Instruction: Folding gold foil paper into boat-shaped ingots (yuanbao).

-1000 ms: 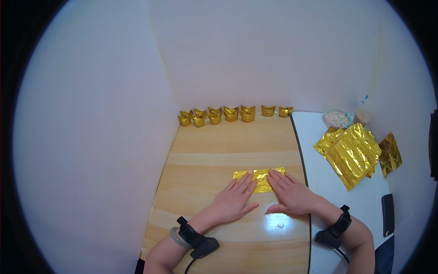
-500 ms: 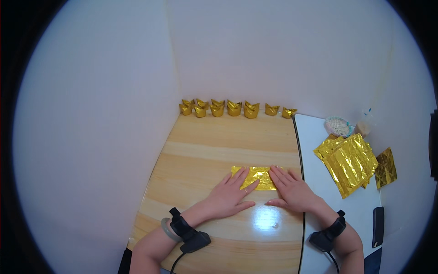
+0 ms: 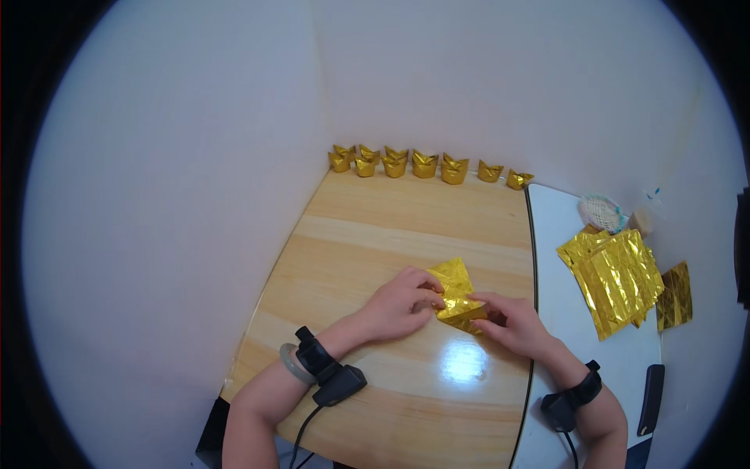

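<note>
A folded sheet of gold foil paper (image 3: 453, 275) is between my hands on the wooden tabletop, tilted, with a flap partly lifted near its lower right. My left hand (image 3: 398, 303) has its fingers curled onto the sheet's left edge, closed on it. At the right corner, my right hand (image 3: 512, 319) pinches the paper between thumb and fingers. Finished folded gold foil ingots (image 3: 455, 169), several of them, stand in a row along the table's far edge.
A white side table (image 3: 551, 313) adjoins the wooden one on the right. It bears a stack of gold foil sheets (image 3: 621, 277), a white net-like basket (image 3: 601, 213), a clear bag (image 3: 642, 220) and a dark, flat oblong object (image 3: 650, 400). Pale walls rise behind and at both sides.
The foil was lying as a flat strip under both spread hands. Now it is turned at an angle, with the fingers curled and pinching it. The whole view has shifted slightly.
</note>
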`<state>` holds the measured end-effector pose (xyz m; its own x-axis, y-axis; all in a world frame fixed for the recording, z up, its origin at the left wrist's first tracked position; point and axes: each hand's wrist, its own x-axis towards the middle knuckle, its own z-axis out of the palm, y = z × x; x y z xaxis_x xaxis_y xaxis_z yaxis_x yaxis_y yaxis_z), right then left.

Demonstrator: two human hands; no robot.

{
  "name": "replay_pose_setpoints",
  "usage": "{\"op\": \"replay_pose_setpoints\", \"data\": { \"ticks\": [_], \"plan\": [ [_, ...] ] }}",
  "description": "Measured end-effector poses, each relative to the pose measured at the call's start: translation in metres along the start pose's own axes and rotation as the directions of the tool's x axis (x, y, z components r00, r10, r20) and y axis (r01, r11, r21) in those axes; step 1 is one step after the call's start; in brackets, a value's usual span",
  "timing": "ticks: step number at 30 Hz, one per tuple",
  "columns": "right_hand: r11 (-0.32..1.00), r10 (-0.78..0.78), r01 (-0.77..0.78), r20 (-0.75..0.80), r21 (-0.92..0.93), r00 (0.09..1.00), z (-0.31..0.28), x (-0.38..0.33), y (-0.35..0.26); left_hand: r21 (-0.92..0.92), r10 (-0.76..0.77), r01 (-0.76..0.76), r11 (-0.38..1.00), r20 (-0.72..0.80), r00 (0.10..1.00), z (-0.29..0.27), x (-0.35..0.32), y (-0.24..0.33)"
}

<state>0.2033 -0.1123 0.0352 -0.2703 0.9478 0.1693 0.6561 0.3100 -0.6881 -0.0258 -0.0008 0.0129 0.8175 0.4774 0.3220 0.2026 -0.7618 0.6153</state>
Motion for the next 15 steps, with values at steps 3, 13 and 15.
{"op": "replay_pose_setpoints", "data": {
  "ticks": [3,13,15],
  "plan": [
    [0.937,0.258,-0.258,0.031,0.234,0.966,0.004,0.005,-0.006,0.000,-0.012,0.012,1.000,-0.013,1.000,0.005,0.000,0.007],
    [0.749,-0.103,0.285,0.320,-0.599,0.942,0.016,-0.009,-0.028,0.160,-0.072,0.092,0.983,-0.123,0.990,0.020,0.003,0.006],
    [0.764,-0.072,0.290,0.370,-0.577,0.926,0.018,-0.014,-0.029,0.160,-0.087,0.105,0.981,-0.114,0.990,0.019,0.003,0.006]
  ]
}}
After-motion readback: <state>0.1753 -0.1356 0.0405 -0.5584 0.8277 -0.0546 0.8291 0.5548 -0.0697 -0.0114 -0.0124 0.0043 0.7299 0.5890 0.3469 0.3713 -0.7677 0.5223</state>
